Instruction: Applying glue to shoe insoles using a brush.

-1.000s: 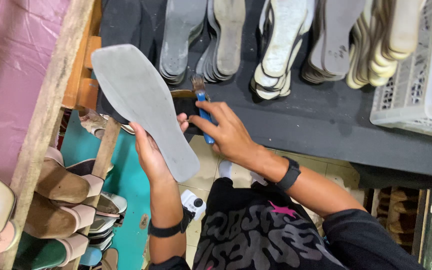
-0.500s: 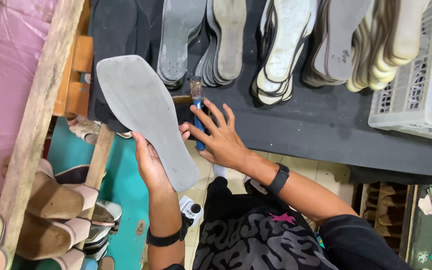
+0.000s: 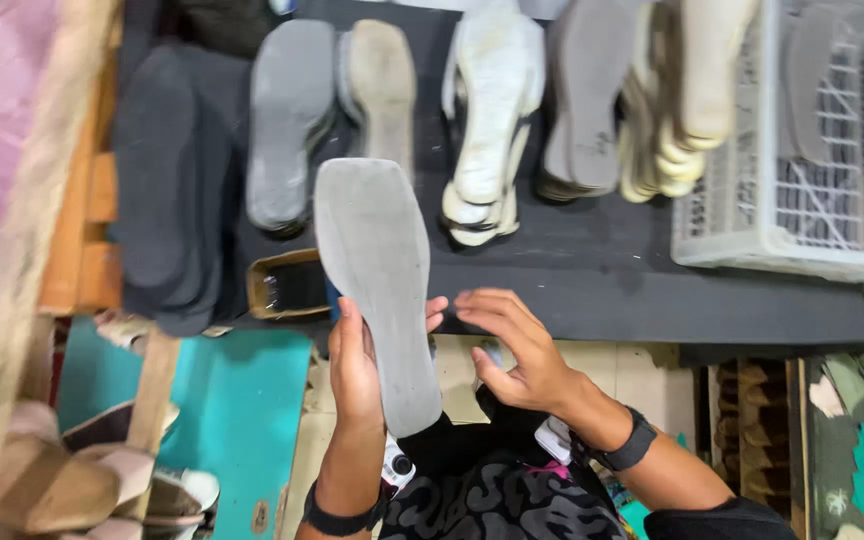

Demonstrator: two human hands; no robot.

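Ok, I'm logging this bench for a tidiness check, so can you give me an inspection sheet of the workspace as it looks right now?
Surface: dark bench top, mostly covered along the far side.
Job's things: grey sole held up over the bench edge; a small open tin with a brush sits beside it.
Clutter: stacks of soles in rows, grey, white and tan; white plastic crate on the right.
Hands: left hand grips the sole; right hand is open, close beside it, holding nothing.
Cables: nothing seen.
Surroundings: wooden rack on the left, shoes below it, teal surface.
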